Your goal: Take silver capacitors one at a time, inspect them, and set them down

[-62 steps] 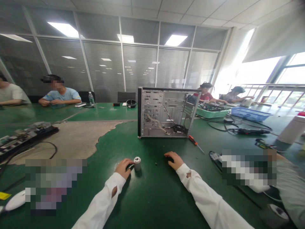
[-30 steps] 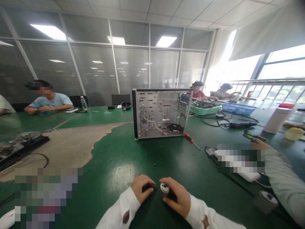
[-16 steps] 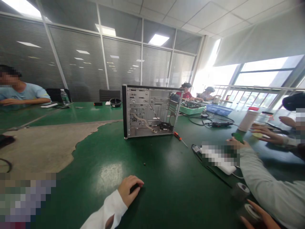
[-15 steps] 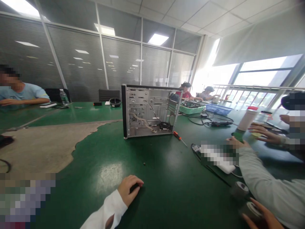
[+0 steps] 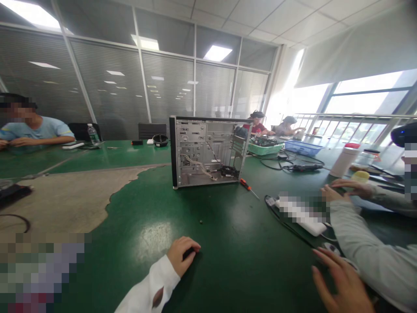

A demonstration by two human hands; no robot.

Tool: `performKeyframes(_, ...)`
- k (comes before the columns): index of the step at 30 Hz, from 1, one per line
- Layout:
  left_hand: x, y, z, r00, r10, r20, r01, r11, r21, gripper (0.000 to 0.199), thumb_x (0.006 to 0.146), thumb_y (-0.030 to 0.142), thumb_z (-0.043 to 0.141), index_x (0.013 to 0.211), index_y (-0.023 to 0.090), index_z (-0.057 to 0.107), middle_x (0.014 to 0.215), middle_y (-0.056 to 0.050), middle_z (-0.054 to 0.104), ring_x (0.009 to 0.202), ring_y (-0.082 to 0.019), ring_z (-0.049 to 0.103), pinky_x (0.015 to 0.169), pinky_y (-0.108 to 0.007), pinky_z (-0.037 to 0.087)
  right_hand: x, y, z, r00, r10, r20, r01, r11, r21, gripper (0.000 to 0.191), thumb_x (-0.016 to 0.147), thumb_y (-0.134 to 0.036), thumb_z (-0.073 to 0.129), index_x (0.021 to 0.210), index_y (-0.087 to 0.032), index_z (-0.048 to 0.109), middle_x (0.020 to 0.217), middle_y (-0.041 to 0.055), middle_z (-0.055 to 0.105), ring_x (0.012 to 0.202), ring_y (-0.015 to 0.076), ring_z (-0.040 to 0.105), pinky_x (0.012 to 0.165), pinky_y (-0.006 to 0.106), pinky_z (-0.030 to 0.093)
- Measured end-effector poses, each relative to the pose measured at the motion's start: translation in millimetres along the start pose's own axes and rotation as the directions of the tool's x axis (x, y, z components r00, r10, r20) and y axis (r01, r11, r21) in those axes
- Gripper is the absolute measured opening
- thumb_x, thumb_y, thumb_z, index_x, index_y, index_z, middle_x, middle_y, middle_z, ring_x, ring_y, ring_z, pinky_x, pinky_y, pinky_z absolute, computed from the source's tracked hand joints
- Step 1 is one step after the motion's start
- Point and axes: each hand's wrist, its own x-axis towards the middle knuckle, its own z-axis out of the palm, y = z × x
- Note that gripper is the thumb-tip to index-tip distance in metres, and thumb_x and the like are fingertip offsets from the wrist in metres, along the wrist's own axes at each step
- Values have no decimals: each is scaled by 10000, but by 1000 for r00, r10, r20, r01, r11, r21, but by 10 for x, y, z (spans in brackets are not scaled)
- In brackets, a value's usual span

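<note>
the left hand (image 5: 183,256) rested on the tabletop (image 5: 234,248), fingers curled; whether its grip held anything could not be told. the right hand (image 5: 345,282) had an open grip, fingers spread near a partly hidden canister (image 5: 331,248). the open computer case (image 5: 213,140) stood farther back, a screwdriver (image 5: 246,185) near its lower right corner.

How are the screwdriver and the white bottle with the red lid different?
The screwdriver lies on its side, but the bottle stands up on its bottom. The screwdriver is thin, with a skinny metal shaft, while the bottle is much fatter. The screwdriver's handle is orange and black; the bottle is white with a red lid. Both are on the green table.
</note>
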Motion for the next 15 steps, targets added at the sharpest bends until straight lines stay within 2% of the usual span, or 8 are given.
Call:
performKeyframes(1, 1, -2, 2, 1000, -2, 2, 2, 1000, 0, 185, 675, 132, 424, 783, 191, 562, 710, -14, 609, 720, -152, 526, 673, -293, 387, 86, -221, 54, 993, -71, 96, 65, 996, 66, 410, 726, -281, 425, 1121, -191, 369, 1104, 105, 423, 1020, 245, 415, 863, 414, 337)
performKeyframes(2, 2, -3, 2, 1000, -4, 3, 4, 1000, 2, 184, 674, 133, 424, 780, 193, 563, 712, -14, 609, 721, -153, 527, 671, -294, 387, 179, -451, 122, 964, -153, 216, 125, 983, 137, 402, 741, -264, 401, 1134, -193, 357, 1125, 99, 410, 1036, 222, 405, 862, 374, 351)
performKeyframes(4, 1, -3, 0, 1000, -1, 4, 1, 1000, 4, 187, 674, 131, 422, 781, 193, 563, 714, -14, 608, 724, -152, 528, 674, -293, 388, 372, -900, 292, 872, -277, 404, 187, 950, 249, 434, 756, -232, 366, 1185, -194, 309, 1178, 95, 373, 1076, 196, 368, 873, 332, 350)
performKeyframes(6, 0, 0, -3, 1000, 6, 0, -6, 1000, 5, 189, 672, 127, 420, 780, 191, 562, 713, -16, 607, 722, -150, 528, 678, -290, 391, 560, -1287, 488, 791, -360, 495, 223, 923, 314, 471, 751, -201, 359, 1215, -210, 274, 1205, 93, 356, 1080, 196, 360, 870, 341, 345)
performKeyframes(8, -2, 5, -7, 1000, 8, -2, -8, 1000, 10, 190, 667, 124, 421, 779, 188, 560, 711, -18, 606, 720, -151, 527, 677, -289, 394, 725, -1581, 701, 748, -422, 513, 267, 898, 349, 501, 743, -153, 353, 1228, -224, 251, 1221, 95, 343, 1080, 198, 356, 861, 352, 342)
performKeyframes(10, -4, 11, -10, 1000, 5, 0, -5, 1000, 19, 189, 663, 122, 421, 774, 185, 561, 709, -21, 605, 720, -155, 526, 675, -291, 395, 856, -1780, 922, 728, -481, 489, 321, 869, 377, 514, 726, -112, 366, 1216, -239, 278, 1230, 92, 337, 1079, 203, 350, 848, 357, 346)
performKeyframes(12, -5, 16, -13, 1000, 4, 4, -4, 1000, 23, 190, 662, 118, 418, 769, 183, 561, 711, -24, 605, 721, -156, 525, 676, -291, 396, 942, -1895, 1129, 728, -525, 441, 357, 839, 410, 470, 727, -91, 368, 1173, -240, 354, 1188, 83, 392, 1053, 189, 369, 832, 338, 357)
performKeyframes(15, -7, 21, -21, 1000, 0, 12, 0, 1000, 27, 195, 659, 111, 416, 769, 185, 559, 719, -22, 608, 724, -157, 524, 679, -293, 395, 981, -1942, 1341, 743, -568, 353, 382, 794, 472, 333, 773, -100, 331, 1041, -215, 492, 1016, 62, 520, 955, 150, 430, 791, 278, 384)
